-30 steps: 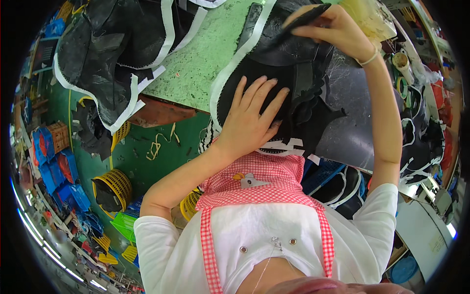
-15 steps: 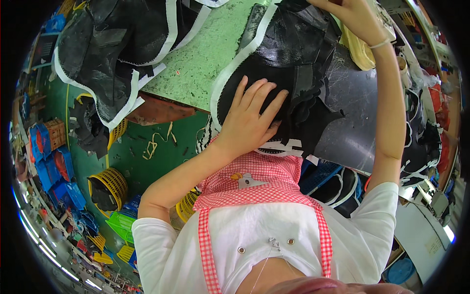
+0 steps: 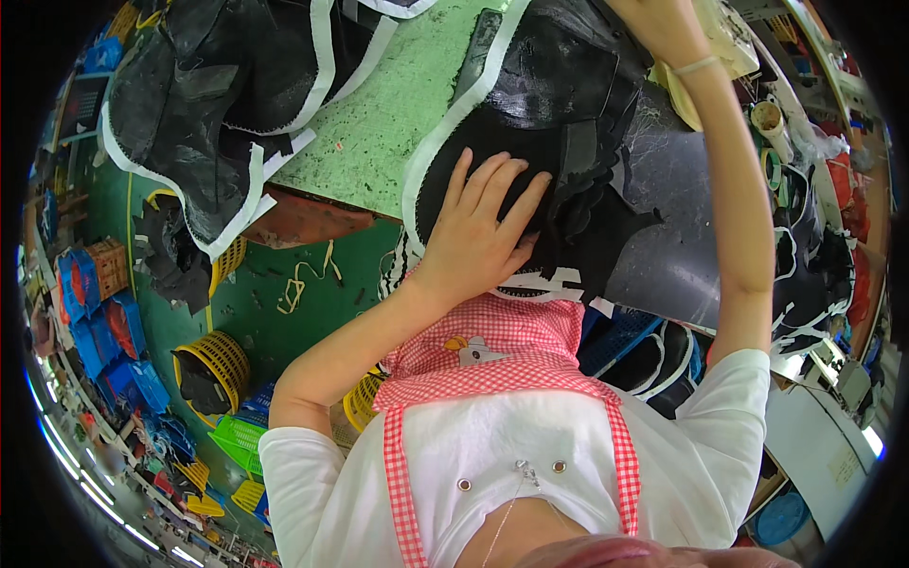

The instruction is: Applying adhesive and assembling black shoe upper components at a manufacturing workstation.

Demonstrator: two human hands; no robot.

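Note:
A black piece of sheet material (image 3: 554,71) with a white edging strip (image 3: 437,128) along its left side lies on the worktable (image 3: 360,142) in front of me. My left hand (image 3: 481,222) rests flat on its near part, fingers stretched and spread. At the top edge of the picture is my right hand (image 3: 668,28), by the far right of the same piece. Its fingers are partly cut off by the frame, so their grip is hidden. Beneath my left wrist, short white strips (image 3: 544,281) show at the piece's near edge.
More white-edged black pieces (image 3: 194,123) hang over the table's left edge. A pale yellow item (image 3: 682,99) lies near my right wrist. On the green floor stand a yellow basket (image 3: 222,364), a green basket (image 3: 239,437) and blue crates (image 3: 90,327). Black pieces (image 3: 814,275) are heaped at right.
My right hand has shifted slightly left and up, farther out of the picture. My left hand stays flat on the black piece, almost unmoved.

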